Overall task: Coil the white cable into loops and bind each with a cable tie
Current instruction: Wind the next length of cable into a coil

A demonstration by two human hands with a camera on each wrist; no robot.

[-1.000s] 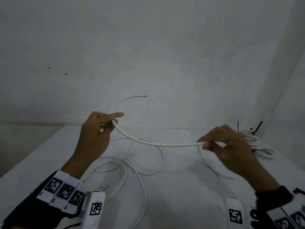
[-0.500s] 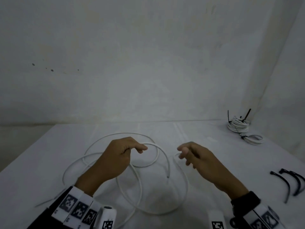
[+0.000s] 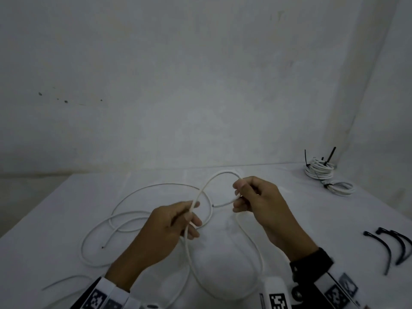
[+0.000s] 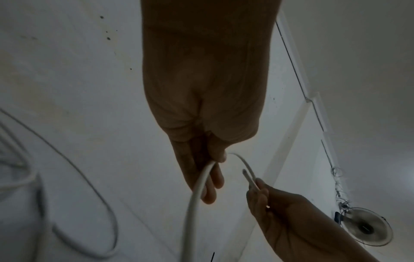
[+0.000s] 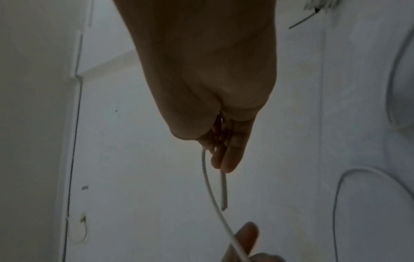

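Note:
The white cable (image 3: 188,259) is held above the white table (image 3: 55,219) by both hands. My left hand (image 3: 192,217) grips it where two strands cross. From there a small loop (image 3: 224,172) arcs up and over to my right hand (image 3: 238,195), which pinches the cable near its free end (image 3: 214,205). A larger loop (image 3: 260,264) hangs down toward me. In the left wrist view the left hand (image 4: 208,168) curls round the cable (image 4: 195,187). In the right wrist view the right hand (image 5: 221,156) pinches two strands (image 5: 210,187).
Other loose white cables (image 3: 133,190) curl over the table's left half. Two bound white coils (image 3: 320,170) with black ties lie at the back right by the wall. Several black cable ties (image 3: 388,248) lie at the right edge.
Both hands have come together and risen a little off the table. The right hand, empty half a second ago, now pinches the cable near its end, so a small loop stands between the hands.

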